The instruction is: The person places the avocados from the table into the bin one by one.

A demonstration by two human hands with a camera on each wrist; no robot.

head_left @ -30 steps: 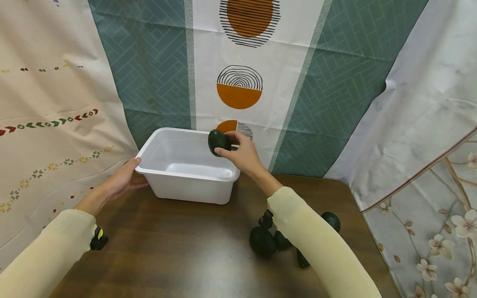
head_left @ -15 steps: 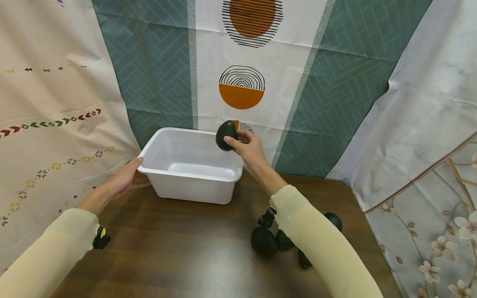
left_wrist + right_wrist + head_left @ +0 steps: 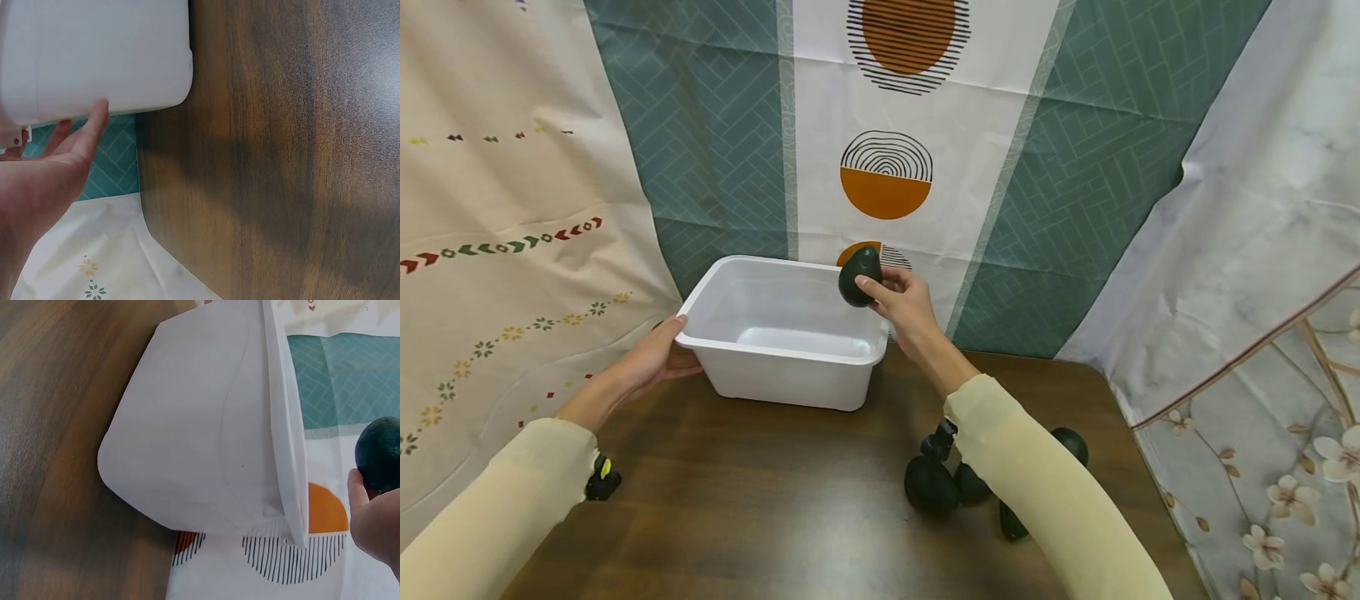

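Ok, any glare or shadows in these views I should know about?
Head: pale sheen on the table, loose avocados nearly black. Left wrist: glare at upper right, soft shadow across the wood. Right wrist: container shaded grey, held avocado dark and cut by the edge.

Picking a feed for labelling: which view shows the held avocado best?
Head view: the avocado shows nearly whole there, only partly covered by the right hand holding it. The right wrist view cuts it off at the picture's right edge; the left wrist view doesn't show it.

Glare on table (image 3: 820, 508), soft shadows, wrist views perhaps blurry
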